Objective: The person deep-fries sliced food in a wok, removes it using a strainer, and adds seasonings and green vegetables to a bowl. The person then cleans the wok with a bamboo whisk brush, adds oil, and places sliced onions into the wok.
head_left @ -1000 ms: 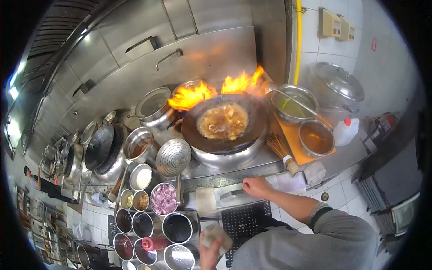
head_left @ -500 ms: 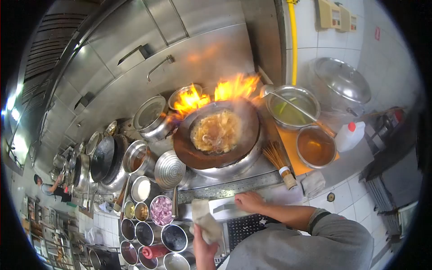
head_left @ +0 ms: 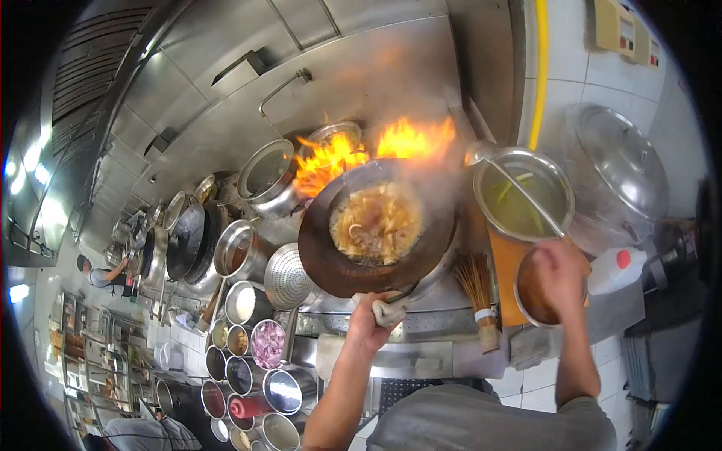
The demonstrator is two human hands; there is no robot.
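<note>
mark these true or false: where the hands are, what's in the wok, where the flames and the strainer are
1. The left hand holds an off-white folded cloth at the near rim of the dark round wok. True.
2. The wok has nothing in it. False: pale pieces sit in brownish liquid inside it.
3. Orange flames rise at the far side of the wok. True.
4. The right hand touches the wok. False: the right hand, blurred, is over by the round metal bowl of brown liquid.
5. The round perforated metal strainer is inside the wok. False: it is outside, to the left.
</note>
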